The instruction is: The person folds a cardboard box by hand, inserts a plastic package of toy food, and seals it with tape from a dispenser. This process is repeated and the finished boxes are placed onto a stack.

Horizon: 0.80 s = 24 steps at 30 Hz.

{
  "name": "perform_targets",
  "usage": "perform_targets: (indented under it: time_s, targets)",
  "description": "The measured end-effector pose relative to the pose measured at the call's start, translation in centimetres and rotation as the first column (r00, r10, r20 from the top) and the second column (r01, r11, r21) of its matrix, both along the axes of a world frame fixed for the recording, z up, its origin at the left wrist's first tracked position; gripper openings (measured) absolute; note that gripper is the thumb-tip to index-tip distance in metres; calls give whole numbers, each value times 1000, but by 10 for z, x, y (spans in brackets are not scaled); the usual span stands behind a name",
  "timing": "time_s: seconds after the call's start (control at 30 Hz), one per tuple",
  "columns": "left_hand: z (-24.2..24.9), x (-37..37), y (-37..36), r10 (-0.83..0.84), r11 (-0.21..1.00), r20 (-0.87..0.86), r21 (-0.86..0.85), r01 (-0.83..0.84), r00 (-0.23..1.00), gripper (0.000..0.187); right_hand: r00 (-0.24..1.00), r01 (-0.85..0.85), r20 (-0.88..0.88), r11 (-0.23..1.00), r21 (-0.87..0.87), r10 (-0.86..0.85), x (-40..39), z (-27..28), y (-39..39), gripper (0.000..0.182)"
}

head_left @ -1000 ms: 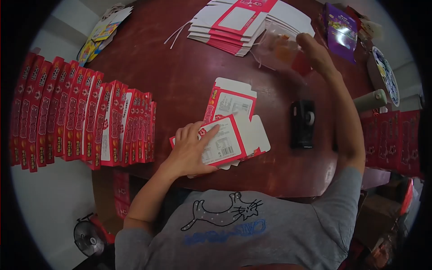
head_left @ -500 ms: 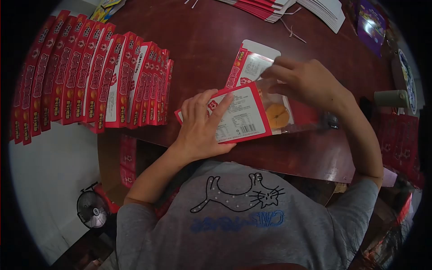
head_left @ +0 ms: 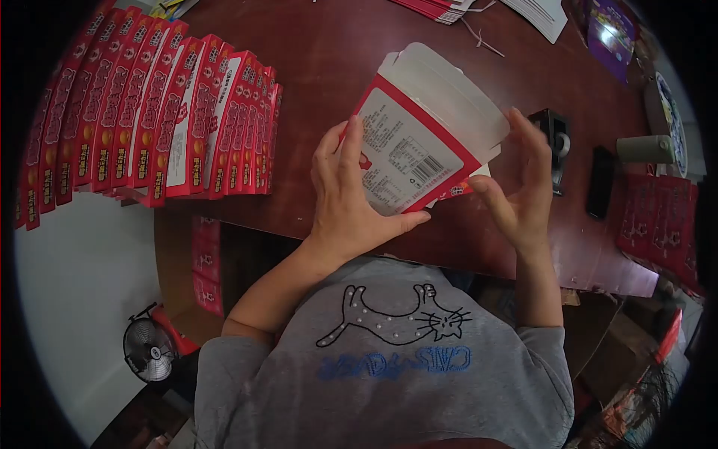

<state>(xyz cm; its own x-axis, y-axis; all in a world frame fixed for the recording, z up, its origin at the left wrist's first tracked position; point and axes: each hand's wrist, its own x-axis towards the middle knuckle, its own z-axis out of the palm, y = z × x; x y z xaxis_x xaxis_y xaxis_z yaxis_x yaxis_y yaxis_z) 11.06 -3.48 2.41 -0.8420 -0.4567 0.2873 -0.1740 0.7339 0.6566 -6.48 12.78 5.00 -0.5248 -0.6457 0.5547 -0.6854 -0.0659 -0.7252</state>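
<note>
My left hand [head_left: 344, 187] is wrapped around a red and white cardboard box [head_left: 411, 150], thumb along its lower edge and fingers over its left side. The printed white panel with a barcode faces up, and the box is tilted. At its far end the whitish end flap [head_left: 456, 93] stands unfolded. My right hand [head_left: 523, 179] is beside the box's right end, thumb and fingers spread apart, fingertips right at the flap's corner. Part of another red printed piece [head_left: 458, 190] shows from beneath the box; the rest of it is hidden.
A long row of upright red boxes [head_left: 142, 112] lines the table's left side. On the right are a black tape dispenser [head_left: 557, 138], a dark phone-like slab [head_left: 600, 183], a grey-green cup [head_left: 645, 150] and red packets [head_left: 654, 224]. Flat white cartons [head_left: 540, 16] lie at the back.
The box has been raised and turned, its open flap end now pointing away to the upper right. The right hand has come down beside it. The round tan item seen earlier is out of sight.
</note>
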Motion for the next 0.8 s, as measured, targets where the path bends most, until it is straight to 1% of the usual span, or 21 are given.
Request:
perform_targets:
  time_s: [0.03,0.1,0.13,0.17,0.2,0.23,0.27,0.3,0.33,0.37,0.4,0.47,0.5,0.53,0.57,0.6,0.63,0.67,0.73,0.77,0.8]
  targets:
    - [-1,1,0,-1,1000,5,3,1,1000,135,940,-50,338,999,4,46,10,-8,5,63]
    - [-4,5,-3,-37,999,-82,12,38,996,125,762,-90,644,996,-4,72,19,-16,12,64]
    - [-10,7,-7,-38,999,-74,18,39,997,125,736,-72,672,996,-49,87,19,-19,14,55]
    - [-20,10,-13,-137,964,-107,216,158,985,120,719,-64,689,995,-71,95,19,-21,16,51]
    - [-26,14,-15,-225,876,-157,399,270,962,115,702,-55,705,994,-92,104,18,-24,18,47]
    - [-21,13,-8,-177,835,-191,490,250,966,96,728,-129,680,992,7,89,16,-26,23,40]
    - [-21,17,-11,-177,834,-182,494,245,967,96,754,-198,652,974,108,81,14,-29,28,33]
    - [-21,21,-17,-246,797,-126,537,275,961,83,749,-198,658,974,107,80,13,-33,33,33]
    - [-21,22,-21,-316,757,-75,581,299,946,71,727,-271,675,956,113,126,11,-36,38,29]
    - [-21,20,-23,-318,755,-70,585,297,945,71,701,-342,693,932,118,169,11,-39,41,25]
    - [-20,17,-24,-279,804,-117,515,298,953,57,699,-340,696,933,119,166,11,-42,41,25]
    - [-15,13,-19,-250,844,-168,446,299,954,44,779,-229,609,972,58,148,13,-42,39,22]
    - [-13,10,-12,-156,759,-213,599,255,965,34,780,-224,609,973,60,142,19,-39,37,22]
    - [-9,8,-8,-55,644,-239,733,217,969,25,689,-140,717,990,-6,102,29,-31,31,20]
    - [-6,6,-6,-60,642,-241,734,222,969,25,637,-94,766,995,-33,86,30,-30,32,19]
    - [-2,4,-5,-30,594,-261,772,227,965,21,581,-42,810,997,-60,73,30,-29,32,17]
    - [1,3,-4,1,544,-279,806,233,960,18,693,-142,714,990,2,98,22,-34,37,17]
    - [2,3,-5,-2,541,-279,807,236,960,18,785,-229,604,970,81,135,17,-37,40,16]
    - [5,4,-9,-141,607,-189,759,236,972,19,748,-254,645,966,56,159,17,-35,41,16]
    - [7,4,-8,-143,605,-189,760,237,971,19,707,-281,683,959,28,187,19,-31,39,17]
    - [9,2,-7,-142,628,-137,753,197,980,20,707,-279,682,960,29,185,22,-28,37,17]
